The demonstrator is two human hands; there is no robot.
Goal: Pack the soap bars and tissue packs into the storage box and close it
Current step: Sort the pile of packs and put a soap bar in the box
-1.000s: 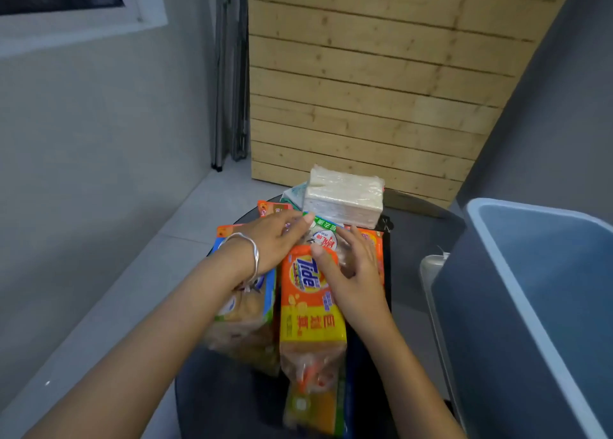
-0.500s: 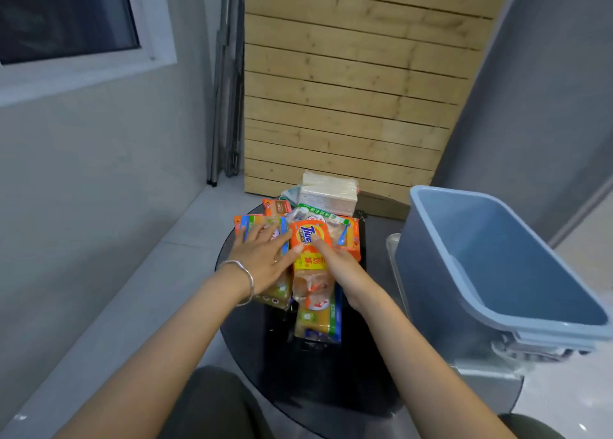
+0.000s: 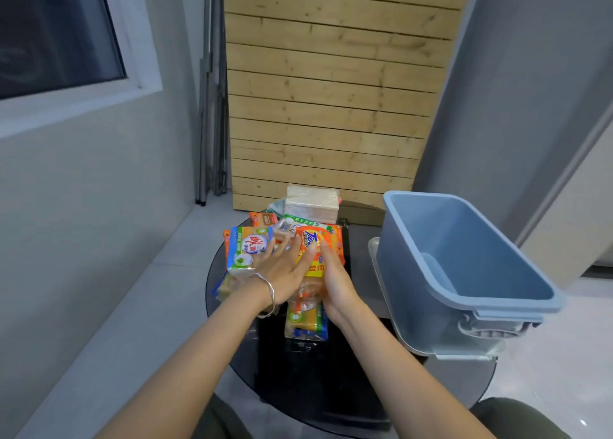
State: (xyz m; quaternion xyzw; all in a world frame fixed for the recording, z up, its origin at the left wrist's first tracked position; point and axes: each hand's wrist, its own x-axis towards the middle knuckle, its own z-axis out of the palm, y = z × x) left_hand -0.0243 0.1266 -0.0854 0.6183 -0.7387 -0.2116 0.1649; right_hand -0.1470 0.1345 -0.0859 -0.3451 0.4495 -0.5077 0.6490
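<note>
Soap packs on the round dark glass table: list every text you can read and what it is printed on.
"Tide", partly hidden by fingers: orange and yellow soap pack between the left hand and right hand.
Red characters on that pack: too blurred.
Red logo on the blue and green soap pack: unreadable.
Other packs: print too small.

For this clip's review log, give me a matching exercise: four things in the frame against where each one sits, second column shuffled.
Things:
1. storage box
2. orange soap pack
3. white tissue pack
4. bracelet

Places:
A. at the far end of the pile, nearest the wooden panel
B. on the left wrist
C. empty and open, at the right of the round table
D. between the left hand and right hand

Pairs: 1-C, 2-D, 3-A, 4-B
</note>
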